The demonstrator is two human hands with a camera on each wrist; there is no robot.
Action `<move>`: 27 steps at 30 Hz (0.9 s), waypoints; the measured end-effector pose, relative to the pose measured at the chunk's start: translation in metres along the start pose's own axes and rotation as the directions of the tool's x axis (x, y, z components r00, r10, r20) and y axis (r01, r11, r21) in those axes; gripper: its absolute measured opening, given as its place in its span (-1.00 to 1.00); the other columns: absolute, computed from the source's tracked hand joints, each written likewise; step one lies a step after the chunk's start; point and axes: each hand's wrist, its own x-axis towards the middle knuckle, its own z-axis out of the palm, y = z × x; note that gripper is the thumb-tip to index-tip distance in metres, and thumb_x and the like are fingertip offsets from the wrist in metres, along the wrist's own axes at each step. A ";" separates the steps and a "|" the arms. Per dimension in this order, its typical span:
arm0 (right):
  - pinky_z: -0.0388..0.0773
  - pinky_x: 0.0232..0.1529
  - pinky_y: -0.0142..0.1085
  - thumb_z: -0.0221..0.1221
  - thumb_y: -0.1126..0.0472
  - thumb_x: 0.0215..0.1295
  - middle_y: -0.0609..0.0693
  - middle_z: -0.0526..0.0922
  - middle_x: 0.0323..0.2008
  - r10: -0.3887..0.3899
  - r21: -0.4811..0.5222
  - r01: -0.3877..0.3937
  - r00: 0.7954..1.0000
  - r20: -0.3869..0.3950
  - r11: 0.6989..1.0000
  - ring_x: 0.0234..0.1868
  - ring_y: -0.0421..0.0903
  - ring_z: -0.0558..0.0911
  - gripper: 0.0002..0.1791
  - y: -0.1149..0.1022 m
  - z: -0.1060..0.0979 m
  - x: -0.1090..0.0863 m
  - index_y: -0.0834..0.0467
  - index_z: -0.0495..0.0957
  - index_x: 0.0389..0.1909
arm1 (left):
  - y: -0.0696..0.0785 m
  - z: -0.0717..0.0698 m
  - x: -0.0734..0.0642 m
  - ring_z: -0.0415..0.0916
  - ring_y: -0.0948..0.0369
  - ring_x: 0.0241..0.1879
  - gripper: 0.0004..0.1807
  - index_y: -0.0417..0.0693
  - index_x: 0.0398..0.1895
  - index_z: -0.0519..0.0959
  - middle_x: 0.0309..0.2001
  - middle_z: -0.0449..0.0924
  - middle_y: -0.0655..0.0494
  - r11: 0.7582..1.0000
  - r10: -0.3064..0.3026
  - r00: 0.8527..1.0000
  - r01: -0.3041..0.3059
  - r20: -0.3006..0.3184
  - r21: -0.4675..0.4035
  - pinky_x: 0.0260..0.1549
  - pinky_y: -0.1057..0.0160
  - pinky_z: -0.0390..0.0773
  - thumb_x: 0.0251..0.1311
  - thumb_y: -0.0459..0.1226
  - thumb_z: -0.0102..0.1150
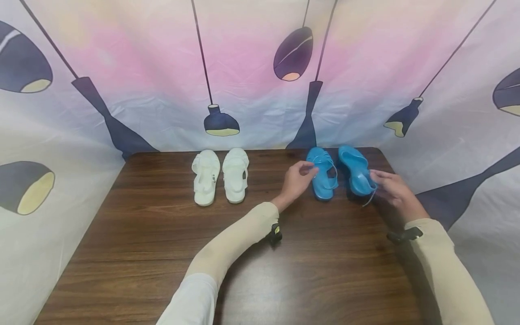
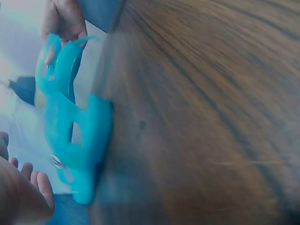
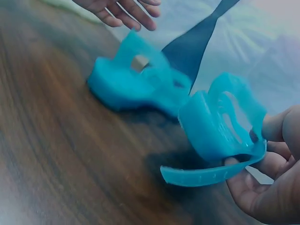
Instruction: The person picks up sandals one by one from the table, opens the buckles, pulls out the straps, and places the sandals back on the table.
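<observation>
My right hand [image 1: 395, 189] pinches the ankle strap of a blue sandal [image 1: 357, 174] at the table's far right corner. In the right wrist view the loose strap end [image 3: 201, 176] hangs down beside its heel, which appears tilted and raised off the wood. A second blue sandal [image 1: 323, 187] stands just left of it, sole down. Beside that one hovers my left hand [image 1: 296, 181], fingers loosely bent; in the right wrist view this left hand [image 3: 119, 11] holds nothing and is apart from the sandal.
Two white sandals, the left one [image 1: 206, 178] and the right one [image 1: 235, 176], stand side by side at the back of the brown wooden table [image 1: 162, 243]. A curtain [image 1: 256, 90] printed with lamps hangs behind the back edge and along both sides.
</observation>
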 end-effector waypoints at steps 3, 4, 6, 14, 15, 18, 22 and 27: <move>0.65 -0.07 -0.42 0.20 -0.10 0.43 -0.34 0.64 -0.14 -0.007 0.077 0.009 1.000 -0.023 0.997 -0.14 -0.37 0.64 -0.16 -0.011 0.003 -0.007 0.20 0.15 0.57 | 0.015 0.000 -0.001 0.62 0.14 0.12 -0.56 -0.10 0.19 0.61 0.14 0.67 0.05 0.999 0.035 0.997 -0.036 0.066 0.009 0.02 0.27 0.63 0.40 -0.04 0.26; 0.65 -0.12 -0.43 0.22 -0.09 0.42 -0.35 0.64 -0.19 -0.009 0.102 0.012 1.000 -0.027 0.995 -0.17 -0.36 0.65 -0.17 -0.015 0.005 -0.010 0.20 0.18 0.55 | 0.020 0.000 -0.001 0.62 0.14 0.13 -0.54 -0.09 0.21 0.61 0.15 0.66 0.04 0.999 0.042 0.995 -0.043 0.091 0.008 0.03 0.27 0.63 0.39 -0.03 0.27; 0.65 -0.14 -0.44 0.23 -0.09 0.40 -0.35 0.65 -0.22 -0.015 0.112 0.018 0.999 -0.029 0.994 -0.18 -0.34 0.65 -0.20 -0.023 0.009 -0.016 0.18 0.23 0.52 | 0.032 0.000 -0.003 0.60 0.14 0.16 -0.52 -0.05 0.24 0.59 0.19 0.64 0.04 0.999 0.049 0.989 -0.051 0.140 0.011 0.04 0.27 0.62 0.38 0.00 0.27; 0.63 -0.10 -0.46 0.21 -0.16 0.39 -0.23 0.53 -0.03 -0.055 0.017 0.055 0.998 -0.036 0.998 -0.15 -0.36 0.65 -0.13 -0.043 0.033 -0.039 0.20 0.19 0.56 | 0.064 0.005 -0.011 0.62 0.25 0.16 -0.39 0.00 0.33 0.54 0.26 0.59 0.09 1.000 0.014 0.971 -0.017 0.237 0.012 0.02 0.27 0.64 0.33 0.10 0.28; 0.63 -0.09 -0.46 0.20 -0.16 0.40 -0.23 0.53 -0.02 -0.063 0.001 0.064 0.997 -0.034 0.998 -0.15 -0.36 0.65 -0.12 -0.045 0.037 -0.041 0.22 0.18 0.56 | 0.066 0.005 -0.013 0.62 0.24 0.17 -0.38 -0.01 0.34 0.52 0.26 0.59 0.09 1.000 0.007 0.970 -0.008 0.243 0.004 0.01 0.27 0.65 0.33 0.11 0.28; 0.64 -0.08 -0.44 0.19 -0.18 0.41 -0.15 0.55 0.05 -0.092 -0.037 0.091 0.995 -0.031 0.995 -0.12 -0.36 0.65 -0.13 -0.049 0.047 -0.048 0.23 0.19 0.55 | 0.072 0.005 -0.016 0.61 0.24 0.19 -0.35 -0.01 0.37 0.50 0.28 0.58 0.09 1.000 -0.015 0.968 0.020 0.250 -0.020 0.00 0.28 0.66 0.34 0.13 0.25; 0.61 0.15 -0.26 0.12 -0.23 0.45 0.14 0.43 0.35 -0.123 -0.107 0.119 0.992 -0.027 0.987 0.08 -0.19 0.62 -0.16 -0.055 0.062 -0.056 0.20 0.22 0.55 | 0.077 0.001 -0.021 0.58 0.29 0.21 -0.32 0.04 0.39 0.49 0.29 0.58 0.14 0.998 -0.043 0.971 0.050 0.235 -0.025 0.04 0.26 0.64 0.34 0.17 0.23; 0.38 0.37 0.08 0.08 -0.24 0.47 0.24 0.32 0.47 -0.160 -0.136 0.156 0.987 -0.020 0.978 0.37 0.17 0.46 -0.18 -0.059 0.080 -0.065 0.20 0.24 0.53 | 0.081 -0.007 -0.027 0.58 0.30 0.20 -0.30 0.07 0.37 0.52 0.27 0.60 0.17 0.998 -0.059 0.978 0.057 0.200 0.016 0.09 0.22 0.62 0.30 0.24 0.21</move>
